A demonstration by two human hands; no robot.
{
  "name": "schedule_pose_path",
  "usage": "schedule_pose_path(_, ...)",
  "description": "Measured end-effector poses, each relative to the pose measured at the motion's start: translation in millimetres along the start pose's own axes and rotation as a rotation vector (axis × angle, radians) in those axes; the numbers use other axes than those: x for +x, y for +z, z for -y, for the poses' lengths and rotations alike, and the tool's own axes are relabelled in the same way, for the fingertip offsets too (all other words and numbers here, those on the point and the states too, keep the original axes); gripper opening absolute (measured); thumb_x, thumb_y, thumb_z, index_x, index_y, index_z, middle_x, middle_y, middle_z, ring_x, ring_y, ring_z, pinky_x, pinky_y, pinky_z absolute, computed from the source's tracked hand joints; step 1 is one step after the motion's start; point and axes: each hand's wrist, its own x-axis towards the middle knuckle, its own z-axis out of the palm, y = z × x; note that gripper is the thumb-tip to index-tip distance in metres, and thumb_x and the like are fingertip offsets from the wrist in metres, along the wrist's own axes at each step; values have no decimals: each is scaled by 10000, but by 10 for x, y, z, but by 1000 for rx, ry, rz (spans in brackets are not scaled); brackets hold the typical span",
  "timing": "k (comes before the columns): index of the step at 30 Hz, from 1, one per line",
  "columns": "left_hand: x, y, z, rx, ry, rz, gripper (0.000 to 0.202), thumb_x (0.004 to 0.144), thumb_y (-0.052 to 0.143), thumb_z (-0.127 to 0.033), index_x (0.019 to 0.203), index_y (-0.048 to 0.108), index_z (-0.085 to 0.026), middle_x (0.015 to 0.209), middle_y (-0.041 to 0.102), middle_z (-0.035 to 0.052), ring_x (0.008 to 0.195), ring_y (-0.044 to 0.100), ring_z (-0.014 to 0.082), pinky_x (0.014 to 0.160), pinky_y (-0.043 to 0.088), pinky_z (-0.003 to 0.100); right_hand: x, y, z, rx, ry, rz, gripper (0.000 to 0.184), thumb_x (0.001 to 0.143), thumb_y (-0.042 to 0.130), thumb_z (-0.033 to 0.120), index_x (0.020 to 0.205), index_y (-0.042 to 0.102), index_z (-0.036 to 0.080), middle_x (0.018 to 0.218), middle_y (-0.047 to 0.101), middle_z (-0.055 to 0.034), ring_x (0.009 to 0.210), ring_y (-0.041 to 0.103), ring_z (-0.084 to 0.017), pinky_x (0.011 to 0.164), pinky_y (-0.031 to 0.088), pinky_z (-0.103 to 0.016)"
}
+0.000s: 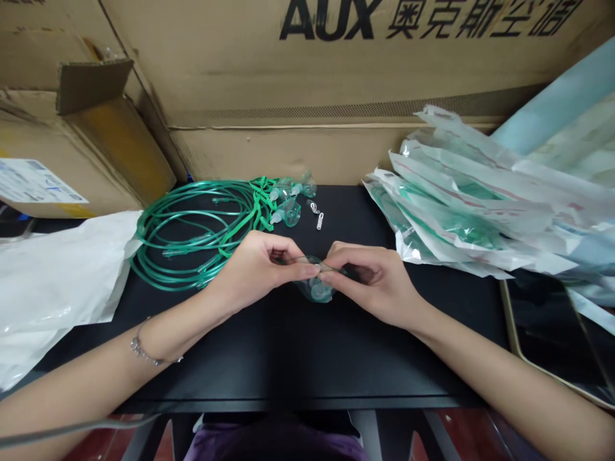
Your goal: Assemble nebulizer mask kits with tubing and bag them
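Observation:
Between my two hands, just above the middle of the black table, is a clear greenish oxygen mask [321, 292]. My left hand [269, 262] pinches its upper edge between thumb and fingers. From the other side my right hand [372, 275] pinches the same edge, its fingertips almost meeting the left ones. The fingers cover part of the mask. Beyond the hands lie small silvery metal strips [320, 221]. Several more clear masks [289, 211] with green straps rest near them. Left of those lies a coil of green tubing [144, 234], partly behind my left hand.
White plastic bags [62, 275] lie at the left. Several sealed packets [480, 198] with green contents are piled at the right, beside a phone [552, 333]. A large cardboard box [288, 83] stands along the back, and an opened carton [72, 141] at the back left.

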Motion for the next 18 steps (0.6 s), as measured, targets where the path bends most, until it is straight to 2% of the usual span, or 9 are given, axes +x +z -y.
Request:
schedule_pose_path(6,-22,9,-43,100,74,-29,112,677,671,-244,631,642,-145,556,553,-25,537,479,89,503,357,205,19,-5,18,-26,-26,-2,66,804,578,167,764,627,147,684,568,-20,621,512,-110,563,406,-247)
schedule_pose_path(10,-21,32,-27,122,136,-41,88,707,641,-226,681,621,-145,645,601,-9,636,536,110,551,392,201,33,-22,-1,-217,-111,31,97,836,533,170,801,622,154,668,560,-14,615,490,-108,590,401,-245)
schedule_pose_path(13,-6,40,6,136,188,-1,60,736,602,-190,703,602,-140,667,597,-9,657,535,108,585,403,206,32,-33,-12,-330,-168,39,118,850,512,172,803,614,138,651,551,-14,606,463,-107,614,389,-254)
schedule_pose_path(18,-5,53,41,159,230,27,70,773,551,-173,713,570,-143,677,568,-16,659,511,101,606,395,215,45,-52,21,-339,-92,76,138,844,521,202,758,610,141,644,565,-10,594,482,-100,605,397,-235)
